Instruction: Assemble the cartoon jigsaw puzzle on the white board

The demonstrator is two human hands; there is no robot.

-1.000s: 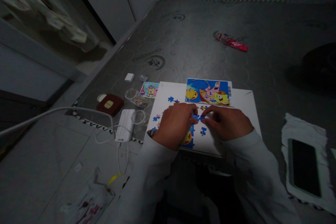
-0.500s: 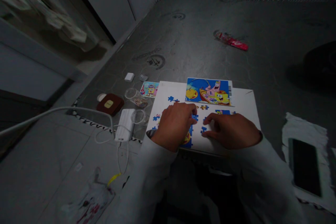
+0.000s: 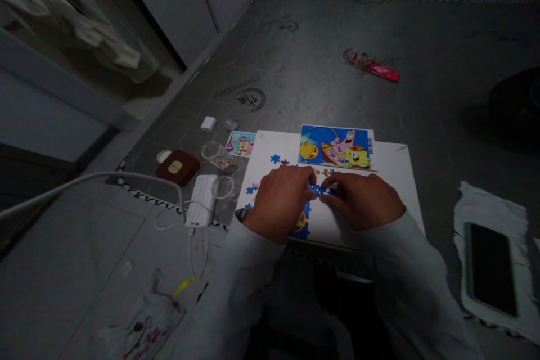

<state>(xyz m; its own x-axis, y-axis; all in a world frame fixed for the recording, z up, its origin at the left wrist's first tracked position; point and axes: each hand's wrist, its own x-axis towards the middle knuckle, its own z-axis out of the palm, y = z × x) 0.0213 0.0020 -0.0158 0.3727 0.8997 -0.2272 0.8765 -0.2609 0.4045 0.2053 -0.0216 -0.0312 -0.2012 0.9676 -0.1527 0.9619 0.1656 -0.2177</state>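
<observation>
**Two hands meet fingertip to fingertip, just below centre frame**

Both forearms, in pale long sleeves, rise from the bottom edge and converge towards the middle of the frame. The left hand lies palm down, knuckles up, fingers curled and bunched so their tips point right. The right hand faces it, also back up, wrist bent slightly inward, with thumb and forefinger pinched together. The fingertips of the two hands nearly touch at the centre. The left sleeve reaches the wrist, and the right cuff sits just behind the knuckle line.
</observation>
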